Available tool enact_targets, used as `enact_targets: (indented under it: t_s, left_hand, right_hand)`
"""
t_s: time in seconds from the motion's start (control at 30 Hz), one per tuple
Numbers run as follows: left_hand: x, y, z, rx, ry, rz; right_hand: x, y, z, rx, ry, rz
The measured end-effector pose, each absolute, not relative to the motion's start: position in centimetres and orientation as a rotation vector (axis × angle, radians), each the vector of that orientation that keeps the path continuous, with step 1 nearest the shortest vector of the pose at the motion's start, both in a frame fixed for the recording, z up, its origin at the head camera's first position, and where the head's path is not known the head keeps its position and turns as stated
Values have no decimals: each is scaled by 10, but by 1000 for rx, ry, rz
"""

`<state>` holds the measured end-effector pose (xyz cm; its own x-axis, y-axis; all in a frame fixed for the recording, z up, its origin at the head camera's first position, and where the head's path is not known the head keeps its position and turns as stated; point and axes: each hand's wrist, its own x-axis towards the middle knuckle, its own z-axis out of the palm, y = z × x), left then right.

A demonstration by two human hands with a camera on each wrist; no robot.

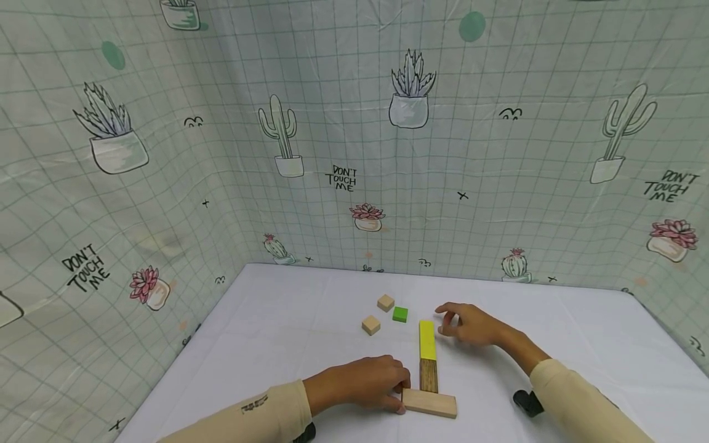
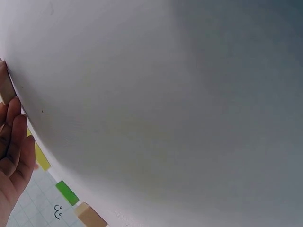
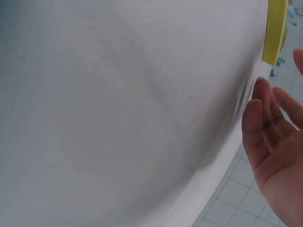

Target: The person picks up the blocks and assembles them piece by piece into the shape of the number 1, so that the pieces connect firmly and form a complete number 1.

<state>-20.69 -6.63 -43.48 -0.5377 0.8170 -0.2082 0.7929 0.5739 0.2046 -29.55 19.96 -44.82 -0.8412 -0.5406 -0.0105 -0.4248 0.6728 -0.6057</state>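
My left hand (image 1: 362, 383) pinches the left end of a pale wooden block (image 1: 431, 403), thumb on the near side and fingers on the far side. That block lies crosswise at the foot of a dark-grained wooden block (image 1: 429, 375). A long yellow block (image 1: 427, 339) continues the line away from me, end to end with the dark one. Just right of the yellow block's far end is my right hand (image 1: 471, 324), holding nothing, its fingers loosely bent. In the right wrist view, the fingertips are near the end of the yellow block (image 3: 274, 35).
A small green block (image 1: 400, 314) and two small pale wooden blocks, one farther back (image 1: 385, 302) and one nearer (image 1: 371, 325), lie left of the yellow block. Behind the white table (image 1: 299, 320) hangs a grid-patterned cloth (image 1: 443, 154) with plant drawings.
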Motion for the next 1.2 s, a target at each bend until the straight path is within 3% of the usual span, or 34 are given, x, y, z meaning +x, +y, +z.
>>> enact_targets:
  t_s: [1.2]
  left_hand:
    - [-204, -67, -431, 1326, 2534, 88]
  right_hand:
    - [-321, 158, -435, -701, 2806, -837]
